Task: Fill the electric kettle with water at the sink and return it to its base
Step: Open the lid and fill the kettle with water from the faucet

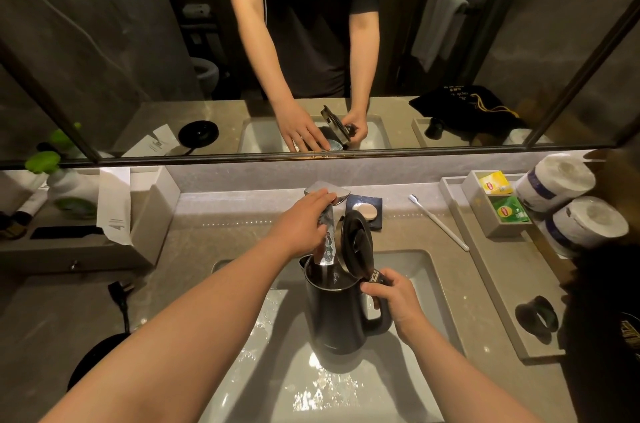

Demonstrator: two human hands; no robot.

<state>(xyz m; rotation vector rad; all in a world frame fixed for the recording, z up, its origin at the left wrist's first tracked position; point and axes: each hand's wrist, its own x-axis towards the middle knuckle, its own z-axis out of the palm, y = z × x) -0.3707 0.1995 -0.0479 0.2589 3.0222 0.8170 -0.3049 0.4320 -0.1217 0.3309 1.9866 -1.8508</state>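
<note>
Over the sink (408,270), the right hand (394,301) is closing its grip around the handle of the kettle (341,315), holding it upright with the lid (356,241) tipped open so the tap (327,232) can be pouring inside. The left hand (304,222) is resting its fingers on the tap lever, likely controlling the flow. At far right, tea bags (498,196) are showing a Lipton label. The base (100,358) is sitting near left on the surface (48,318).

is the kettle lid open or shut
Open: the lid stands hinged up behind the kettle mouth, with tap water streaming in.
</note>
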